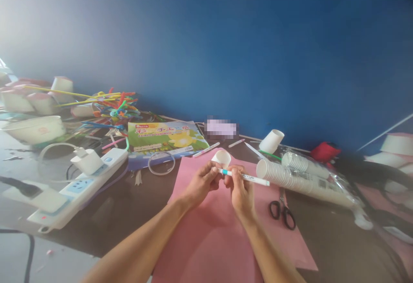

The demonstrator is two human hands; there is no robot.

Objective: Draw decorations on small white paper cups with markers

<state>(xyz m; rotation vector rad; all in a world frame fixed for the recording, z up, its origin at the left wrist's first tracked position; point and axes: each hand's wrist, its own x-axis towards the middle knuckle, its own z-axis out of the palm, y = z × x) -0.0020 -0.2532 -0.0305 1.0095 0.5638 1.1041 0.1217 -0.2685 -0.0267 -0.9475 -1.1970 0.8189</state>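
Both my hands hold a white acrylic marker [254, 180] with a teal band, level above the pink paper [209, 231]. The fingers of my left hand [203, 179] pinch its left end. Around its middle, the fingers of my right hand [241, 190] are closed. Just behind my hands a white paper cup [221, 157] is on the pink paper, its lower part hidden by my fingers. Black-handled scissors [282, 215] lie on the paper to the right of my right hand.
Stacked paper cups [300, 182] in clear plastic lie at the right, near an upturned cup [272, 141]. A craft paper pack [164, 139] lies behind left. On the left are a power strip [80, 188] with chargers and colourful pipe cleaners [119, 106]. A blue wall [226, 50] rises behind.
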